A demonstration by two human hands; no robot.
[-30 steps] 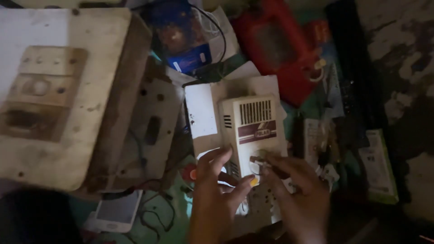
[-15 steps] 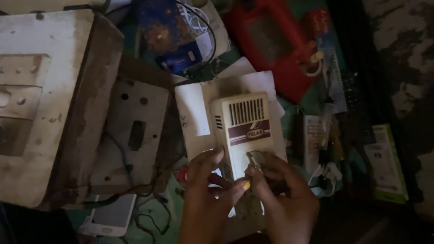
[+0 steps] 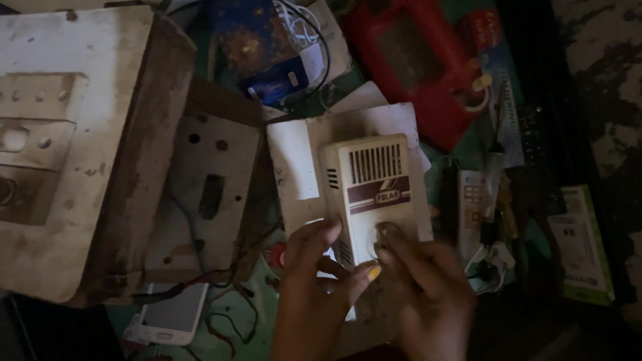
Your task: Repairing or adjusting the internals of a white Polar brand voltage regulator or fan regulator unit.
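A cream plastic box (image 3: 372, 184) with a vent grille and a maroon label lies on a white board (image 3: 297, 160) in the middle of the view. My left hand (image 3: 314, 294) holds the box's lower left side, thumb across its bottom. My right hand (image 3: 428, 294) rests on the lower front of the box, its fingertips pinching a small round knob (image 3: 384, 234) there. The bottom end of the box is hidden under both hands.
A large worn wooden box (image 3: 80, 147) fills the left, with a grey panel with holes (image 3: 200, 194) and loose wires beside it. A white phone (image 3: 167, 314) lies below. A red case (image 3: 414, 60), a blue packet (image 3: 261, 60) and small packages (image 3: 582, 247) lie around.
The view has shifted, so the cream box sits a little lower and nearer centre. My right fingers have closed in on the knob at the lower front of the box.
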